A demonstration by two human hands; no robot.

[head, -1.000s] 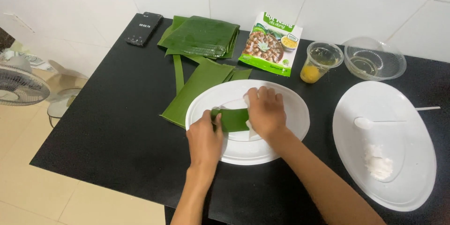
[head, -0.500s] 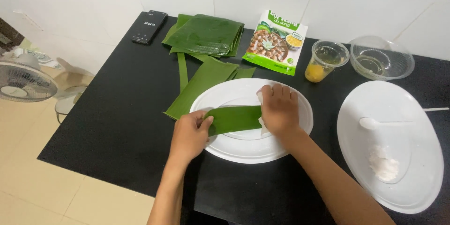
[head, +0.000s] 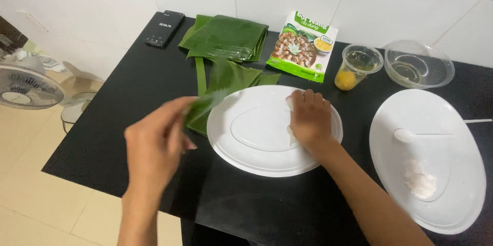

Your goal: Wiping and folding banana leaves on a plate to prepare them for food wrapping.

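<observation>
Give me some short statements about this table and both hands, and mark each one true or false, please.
1. The left hand holds a green leaf strip. True.
2. The right hand rests on the oval white plate. True.
3. The phone lies on that plate. False: it lies on the black table, at the far left corner.
4. The plastic cup is empty. False: it holds an egg yolk.
5. The clear bowl stands beside the cup. True.

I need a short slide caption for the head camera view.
Left hand lifts a green leaf strip while right hand rests on white oval plate.
</observation>
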